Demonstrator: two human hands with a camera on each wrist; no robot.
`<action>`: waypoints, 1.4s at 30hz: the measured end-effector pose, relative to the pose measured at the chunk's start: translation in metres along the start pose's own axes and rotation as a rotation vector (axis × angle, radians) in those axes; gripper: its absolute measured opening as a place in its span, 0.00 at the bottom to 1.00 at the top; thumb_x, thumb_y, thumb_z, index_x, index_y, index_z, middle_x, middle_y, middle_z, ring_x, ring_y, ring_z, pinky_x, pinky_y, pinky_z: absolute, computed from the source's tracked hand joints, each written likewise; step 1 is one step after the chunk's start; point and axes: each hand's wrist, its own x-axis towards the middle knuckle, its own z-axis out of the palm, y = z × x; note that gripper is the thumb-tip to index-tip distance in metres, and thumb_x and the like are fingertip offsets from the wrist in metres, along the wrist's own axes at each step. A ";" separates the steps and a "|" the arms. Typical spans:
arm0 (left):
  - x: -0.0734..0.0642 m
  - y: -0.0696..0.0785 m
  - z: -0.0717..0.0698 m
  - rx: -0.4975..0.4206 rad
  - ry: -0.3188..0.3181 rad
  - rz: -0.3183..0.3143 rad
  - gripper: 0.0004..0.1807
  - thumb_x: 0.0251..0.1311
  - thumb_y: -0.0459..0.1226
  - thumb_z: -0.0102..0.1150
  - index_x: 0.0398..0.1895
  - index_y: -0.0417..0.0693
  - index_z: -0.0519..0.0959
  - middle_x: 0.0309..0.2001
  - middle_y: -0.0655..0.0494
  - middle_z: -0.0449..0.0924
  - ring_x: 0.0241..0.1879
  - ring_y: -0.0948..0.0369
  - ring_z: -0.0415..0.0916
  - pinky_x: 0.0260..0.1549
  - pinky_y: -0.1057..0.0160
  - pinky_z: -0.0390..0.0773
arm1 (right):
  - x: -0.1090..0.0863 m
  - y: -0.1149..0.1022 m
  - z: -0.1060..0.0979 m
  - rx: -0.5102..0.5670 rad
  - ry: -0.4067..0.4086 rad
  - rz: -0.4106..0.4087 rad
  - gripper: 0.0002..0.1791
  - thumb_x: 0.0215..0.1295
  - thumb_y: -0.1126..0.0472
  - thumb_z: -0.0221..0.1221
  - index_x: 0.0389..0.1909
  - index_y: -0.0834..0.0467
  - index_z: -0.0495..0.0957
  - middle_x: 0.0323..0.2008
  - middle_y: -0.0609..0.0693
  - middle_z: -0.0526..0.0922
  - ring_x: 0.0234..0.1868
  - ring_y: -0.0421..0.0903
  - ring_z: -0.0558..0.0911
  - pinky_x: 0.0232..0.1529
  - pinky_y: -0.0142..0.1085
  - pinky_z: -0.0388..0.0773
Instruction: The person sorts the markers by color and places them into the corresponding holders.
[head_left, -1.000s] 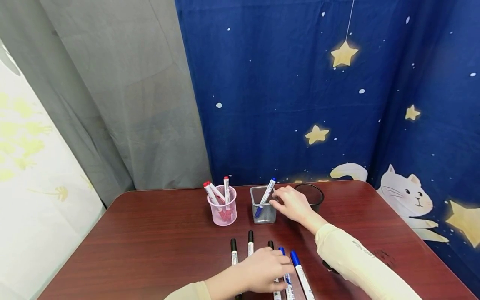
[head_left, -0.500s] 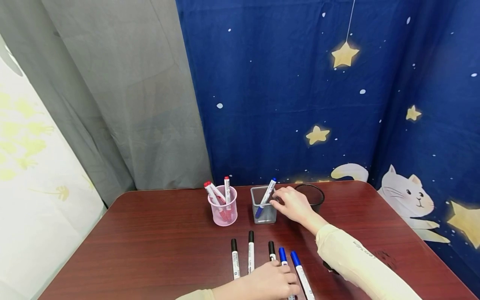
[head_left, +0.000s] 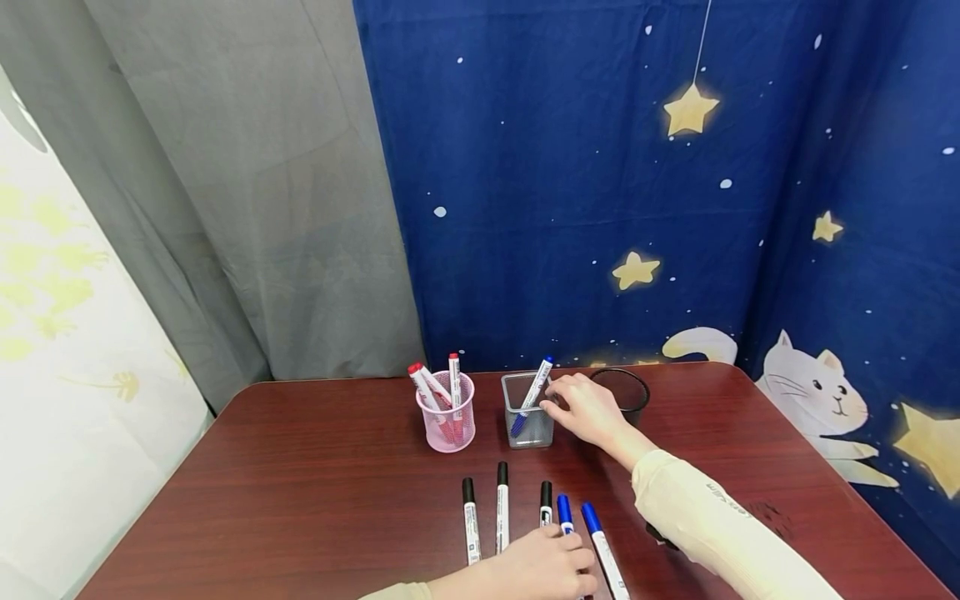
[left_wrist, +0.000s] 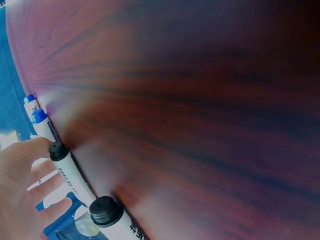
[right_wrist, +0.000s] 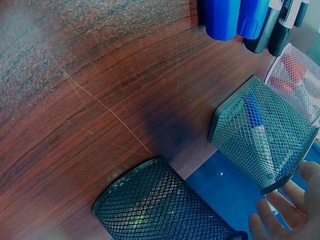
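In the head view my left hand (head_left: 536, 567) bends over a blue-capped marker (head_left: 565, 510), gripping its barrel, most of which is hidden beneath. The left wrist view has the thumb (left_wrist: 37, 147) close by the black-capped marker (left_wrist: 67, 167) beside it. My right hand (head_left: 588, 408) holds the near right rim of a grey square mesh pen holder (head_left: 534, 429), thumb and fingers at its corner. One blue marker (head_left: 535, 385) leans cap up inside that holder. Another blue-capped marker (head_left: 606, 552) lies right of my left hand.
A pink round mesh pen holder (head_left: 448, 433) with red-capped markers (head_left: 455, 383) stands left of the grey one. Behind my right wrist is a black round mesh holder (head_left: 633, 408). Two black-capped markers (head_left: 470, 521) lie left of my left hand. Curtains hang beyond the table (head_left: 322, 467).
My left hand has moved slightly right and down onto the blue-capped marker. The black-capped marker beside it has shifted a little right. My right hand stays at the grey holder.
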 end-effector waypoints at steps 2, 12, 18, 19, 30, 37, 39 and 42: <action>0.000 0.000 0.001 0.008 0.002 0.001 0.09 0.57 0.53 0.45 0.31 0.72 0.77 0.33 0.75 0.71 0.36 0.71 0.64 0.29 0.73 0.61 | 0.000 0.000 0.000 0.000 -0.002 0.001 0.10 0.53 0.50 0.59 0.31 0.52 0.79 0.32 0.44 0.78 0.32 0.42 0.74 0.28 0.38 0.73; -0.003 0.000 -0.001 0.010 0.029 0.035 0.09 0.58 0.50 0.44 0.30 0.72 0.76 0.31 0.74 0.71 0.35 0.72 0.64 0.28 0.72 0.59 | -0.001 -0.001 0.000 0.000 0.004 0.003 0.11 0.54 0.50 0.59 0.32 0.53 0.79 0.32 0.45 0.78 0.32 0.42 0.74 0.29 0.38 0.73; -0.008 -0.001 0.001 -0.003 0.032 0.076 0.11 0.60 0.51 0.40 0.34 0.71 0.76 0.33 0.73 0.71 0.36 0.71 0.64 0.31 0.72 0.62 | -0.001 -0.001 0.000 0.000 -0.004 0.010 0.11 0.54 0.50 0.59 0.31 0.53 0.79 0.31 0.44 0.78 0.32 0.42 0.74 0.28 0.38 0.72; -0.008 -0.002 0.001 -0.011 0.033 0.081 0.11 0.60 0.51 0.40 0.34 0.71 0.76 0.33 0.73 0.71 0.36 0.71 0.65 0.31 0.72 0.63 | -0.001 -0.001 0.000 0.000 -0.005 0.010 0.11 0.53 0.50 0.59 0.31 0.53 0.79 0.31 0.44 0.78 0.32 0.42 0.73 0.28 0.38 0.72; -0.013 -0.010 -0.007 -0.090 0.052 0.118 0.10 0.61 0.49 0.41 0.38 0.67 0.75 0.37 0.71 0.72 0.39 0.70 0.65 0.36 0.74 0.64 | 0.001 -0.001 0.001 0.001 -0.023 0.017 0.11 0.53 0.50 0.60 0.32 0.52 0.79 0.32 0.45 0.78 0.33 0.42 0.74 0.30 0.38 0.73; -0.014 -0.012 -0.011 -0.087 0.080 0.116 0.09 0.61 0.48 0.41 0.38 0.67 0.74 0.38 0.71 0.71 0.40 0.71 0.65 0.38 0.74 0.62 | 0.001 -0.001 0.000 0.003 -0.020 0.013 0.11 0.53 0.50 0.59 0.32 0.53 0.80 0.32 0.45 0.78 0.33 0.42 0.74 0.29 0.38 0.73; -0.014 -0.013 -0.012 -0.071 0.086 0.113 0.09 0.61 0.48 0.41 0.39 0.68 0.74 0.38 0.72 0.71 0.40 0.71 0.65 0.37 0.74 0.62 | 0.001 0.000 0.000 0.001 -0.019 0.010 0.11 0.53 0.50 0.59 0.32 0.53 0.80 0.31 0.44 0.78 0.33 0.42 0.74 0.29 0.38 0.73; -0.014 -0.014 -0.015 -0.079 0.099 0.108 0.09 0.62 0.47 0.41 0.38 0.67 0.74 0.38 0.72 0.71 0.40 0.71 0.65 0.37 0.74 0.62 | 0.001 0.000 -0.001 0.005 -0.021 0.010 0.11 0.53 0.50 0.59 0.32 0.53 0.80 0.32 0.45 0.78 0.33 0.42 0.74 0.30 0.39 0.73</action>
